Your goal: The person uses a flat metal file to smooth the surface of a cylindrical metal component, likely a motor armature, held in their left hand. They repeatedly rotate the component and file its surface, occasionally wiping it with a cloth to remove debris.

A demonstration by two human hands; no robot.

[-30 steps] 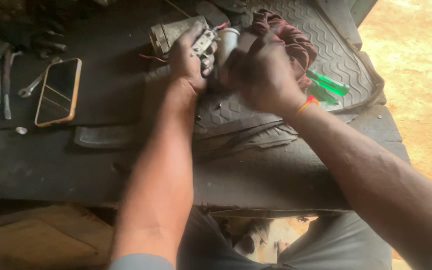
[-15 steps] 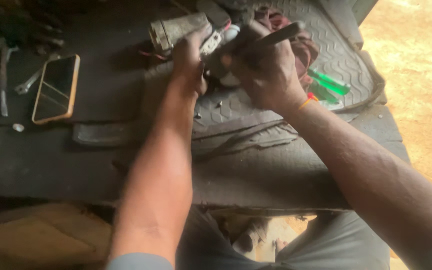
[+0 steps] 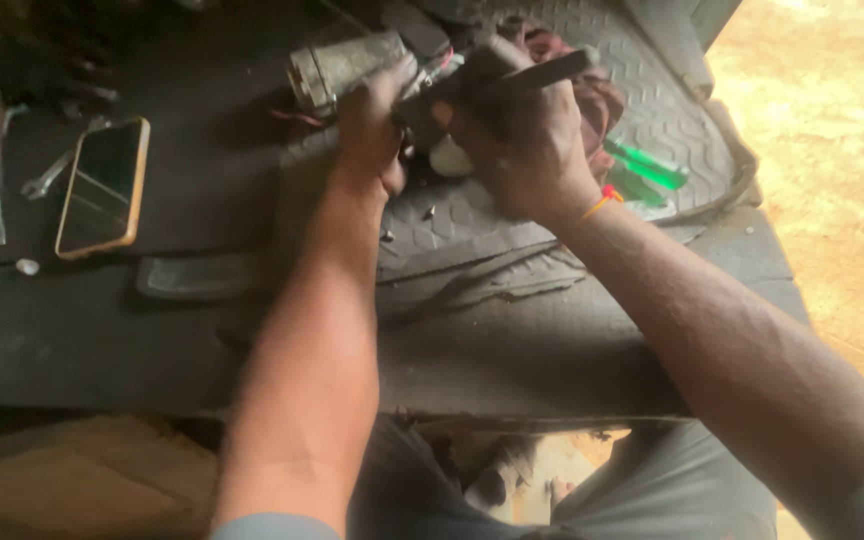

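Nearest, the person's knees sit under the edge of a dark workbench [image 3: 102, 340]. Both forearms stretch out over it to a ridged rubber mat [image 3: 672, 120]. The left hand [image 3: 370, 130] is clamped around a small metal part [image 3: 432, 150], holding it just above the mat. The right hand [image 3: 517, 140], an orange band at its wrist, is closed tight on a dark tool handle [image 3: 542, 72] laid across that part. Off to the left lie a phone [image 3: 102, 187] and a wrench [image 3: 52, 172]. Beyond the hands rests a grey cylinder [image 3: 337, 65]; green-handled screwdrivers [image 3: 652, 168] lie right.
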